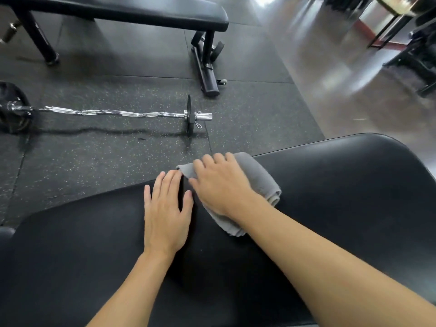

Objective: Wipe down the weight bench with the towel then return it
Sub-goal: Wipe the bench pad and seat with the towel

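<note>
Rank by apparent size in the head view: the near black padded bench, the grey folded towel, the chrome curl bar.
1. near black padded bench
2. chrome curl bar, longer but thin and farther away
3. grey folded towel, partly covered by the right hand

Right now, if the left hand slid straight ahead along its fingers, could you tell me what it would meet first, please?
The left hand lies flat on the black padded bench, fingers at its far edge. Straight on it would probably leave the pad over the speckled rubber floor; the chrome curl bar lies farther off.

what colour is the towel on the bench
Grey; the towel shows plainly in the head view, under the right hand.
</note>
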Action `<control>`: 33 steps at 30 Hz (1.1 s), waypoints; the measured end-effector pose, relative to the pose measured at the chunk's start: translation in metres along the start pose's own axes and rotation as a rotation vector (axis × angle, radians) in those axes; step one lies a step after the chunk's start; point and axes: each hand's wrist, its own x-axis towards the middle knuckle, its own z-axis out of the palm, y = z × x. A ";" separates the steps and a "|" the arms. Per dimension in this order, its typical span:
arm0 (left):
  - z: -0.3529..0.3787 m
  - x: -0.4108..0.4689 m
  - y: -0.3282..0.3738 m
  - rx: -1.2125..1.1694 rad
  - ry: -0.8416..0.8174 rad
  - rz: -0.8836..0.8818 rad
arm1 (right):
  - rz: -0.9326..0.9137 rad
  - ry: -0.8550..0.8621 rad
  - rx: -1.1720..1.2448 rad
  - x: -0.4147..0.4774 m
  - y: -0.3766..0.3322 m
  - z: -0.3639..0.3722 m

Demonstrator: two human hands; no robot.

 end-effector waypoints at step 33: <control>0.052 0.006 0.174 0.061 -0.017 0.283 | 0.658 0.475 1.127 -0.283 0.210 -0.020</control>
